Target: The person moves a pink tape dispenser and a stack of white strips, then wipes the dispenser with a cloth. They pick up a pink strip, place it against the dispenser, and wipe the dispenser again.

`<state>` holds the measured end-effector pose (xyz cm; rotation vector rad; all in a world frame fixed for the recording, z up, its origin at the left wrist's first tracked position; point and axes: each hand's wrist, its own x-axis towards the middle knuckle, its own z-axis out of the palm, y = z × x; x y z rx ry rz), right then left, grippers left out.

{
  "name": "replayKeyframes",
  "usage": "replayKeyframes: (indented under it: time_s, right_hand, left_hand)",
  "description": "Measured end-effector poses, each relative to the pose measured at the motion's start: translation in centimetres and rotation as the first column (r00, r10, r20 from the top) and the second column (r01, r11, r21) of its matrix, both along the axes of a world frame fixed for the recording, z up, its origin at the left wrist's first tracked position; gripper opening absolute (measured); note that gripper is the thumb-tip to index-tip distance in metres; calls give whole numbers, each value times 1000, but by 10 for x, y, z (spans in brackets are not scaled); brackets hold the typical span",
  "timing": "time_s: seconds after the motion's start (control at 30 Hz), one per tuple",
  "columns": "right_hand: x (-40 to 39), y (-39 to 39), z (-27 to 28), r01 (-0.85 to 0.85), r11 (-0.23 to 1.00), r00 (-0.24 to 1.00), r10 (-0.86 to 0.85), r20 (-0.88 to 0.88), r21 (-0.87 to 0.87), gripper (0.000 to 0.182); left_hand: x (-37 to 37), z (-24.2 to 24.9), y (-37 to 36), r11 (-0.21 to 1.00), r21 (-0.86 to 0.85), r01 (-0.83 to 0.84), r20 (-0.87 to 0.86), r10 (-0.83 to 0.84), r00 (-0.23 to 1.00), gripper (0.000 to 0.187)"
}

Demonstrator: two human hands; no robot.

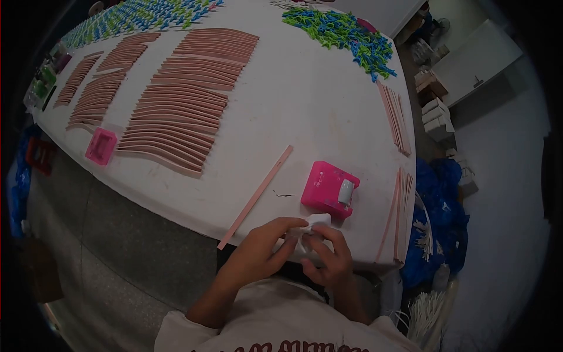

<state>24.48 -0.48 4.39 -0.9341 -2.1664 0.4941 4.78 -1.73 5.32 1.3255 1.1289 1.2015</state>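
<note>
At the table's near edge, my left hand [268,246] and my right hand [330,252] are close together, fingers bent and closed round a small crumpled white cloth or tissue [317,220]. Just beyond them stands a bright pink box [321,186] with a pale roller-like piece [346,191] on its right side. One pink strip [256,196] lies slantwise to the left of the box, apart from my hands. Between the strip and the box is a thin dark thread [285,194].
Rows of pink strips [176,111] and a small pink tray [101,147] lie left. Blue and green pieces [346,38] are piled at the far right. More strips [394,117] line the right edge. Blue plastic bags [437,205] are beside the table.
</note>
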Motion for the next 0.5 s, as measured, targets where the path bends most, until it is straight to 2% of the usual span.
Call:
replayKeyframes:
  time_s: [0.03,0.07,0.13,0.17,0.2,0.23,0.27,0.33,0.37,0.43,0.47,0.5]
  right_hand:
    - [-3,6,-2,-4,1000,995,3,97,8,37]
    - [-4,10,-3,-8,1000,981,5,192,16,36]
    - [-3,11,-6,3,999,977,-13,212,46,34]
    - [-3,10,-8,13,997,970,-31,240,75,33]
    - [-1,9,-8,17,997,972,-33,232,74,33]
    - [2,7,-8,6,994,990,-22,142,108,32]
    - [4,7,-7,1,990,999,-8,51,143,31]
    - [7,9,-6,19,989,1000,-22,20,147,29]
    - [8,10,-7,27,988,1000,-27,-2,153,28]
    - [8,17,-9,33,987,999,-28,-30,155,27]
    - [6,21,-10,34,986,998,-26,-52,162,26]
    - [4,23,-9,29,986,998,-20,-59,163,26]
  left_hand:
    - [-6,2,1,995,90,-43,-178,59,982,18]
    - [-15,4,0,995,92,-43,-185,60,981,18]
    - [-37,6,-5,985,111,-129,-400,163,902,18]
    - [-50,7,-12,986,112,-125,-408,160,899,18]
    - [-62,7,-24,981,-17,-192,-449,164,878,15]
    - [-73,5,-35,955,-141,-262,-490,162,857,14]
    - [-81,2,-43,956,-141,-259,-497,158,853,14]
    - [-94,-2,-61,827,-381,-414,-582,133,802,16]
    - [-95,-12,-69,827,-381,-413,-588,128,798,16]
    - [-96,-39,-80,758,-470,-452,-444,239,863,19]
    - [-93,-38,-78,755,-467,-460,-451,244,858,19]
    - [-84,-35,-73,751,-492,-440,-314,318,895,16]
